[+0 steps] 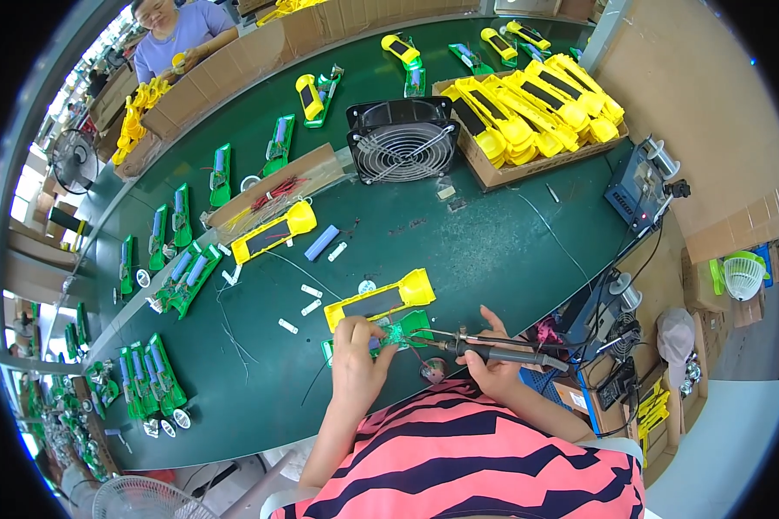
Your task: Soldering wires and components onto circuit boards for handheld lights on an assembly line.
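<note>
My right hand [491, 359] is wrapped round a soldering iron [511, 354], whose thin tip points left over a green plastic housing [417, 325]. My left hand [359, 359] covers the left part of that housing, thumb and forefinger pinched together near the tip. What they pinch is too small to make out. Between them lies a small green circuit board [396, 332] with thin wires. Just beyond, a yellow casing [379, 302] with a dark panel rests on the table. A small round container [434, 370] stands by the table's near edge.
A blue battery cell [322, 243] and several small white strips [311, 306] lie on the green table. A black fan [402, 143] stands beyond, beside a carton [493, 180] of yellow casings. Soldering stations [636, 195] are at right. Across a cardboard barrier, a person [182, 39] handles a yellow part.
</note>
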`<action>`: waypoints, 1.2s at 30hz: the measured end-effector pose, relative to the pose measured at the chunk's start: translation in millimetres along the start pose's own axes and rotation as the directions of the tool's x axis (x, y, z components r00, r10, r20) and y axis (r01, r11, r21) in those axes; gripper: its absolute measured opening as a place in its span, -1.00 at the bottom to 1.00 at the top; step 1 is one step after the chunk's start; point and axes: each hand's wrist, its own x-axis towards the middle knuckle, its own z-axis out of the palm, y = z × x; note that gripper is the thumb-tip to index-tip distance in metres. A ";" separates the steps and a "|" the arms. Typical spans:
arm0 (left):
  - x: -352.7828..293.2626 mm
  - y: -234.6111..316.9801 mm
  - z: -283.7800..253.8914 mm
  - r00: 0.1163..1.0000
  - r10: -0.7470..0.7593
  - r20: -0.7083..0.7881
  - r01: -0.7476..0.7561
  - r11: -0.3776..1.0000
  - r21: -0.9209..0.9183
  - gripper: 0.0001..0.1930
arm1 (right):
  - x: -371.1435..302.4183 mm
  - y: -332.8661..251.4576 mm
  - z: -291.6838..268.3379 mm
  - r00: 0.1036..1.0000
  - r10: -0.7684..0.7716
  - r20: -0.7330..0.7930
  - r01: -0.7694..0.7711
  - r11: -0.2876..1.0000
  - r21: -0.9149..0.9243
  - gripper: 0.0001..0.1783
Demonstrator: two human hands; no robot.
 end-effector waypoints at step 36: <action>-16.8 -7.4 -4.3 0.945 0.299 0.131 -0.322 0.918 0.229 -0.78 | 0.2 0.0 12.1 0.984 0.149 -0.100 -0.143 0.988 0.060 -0.84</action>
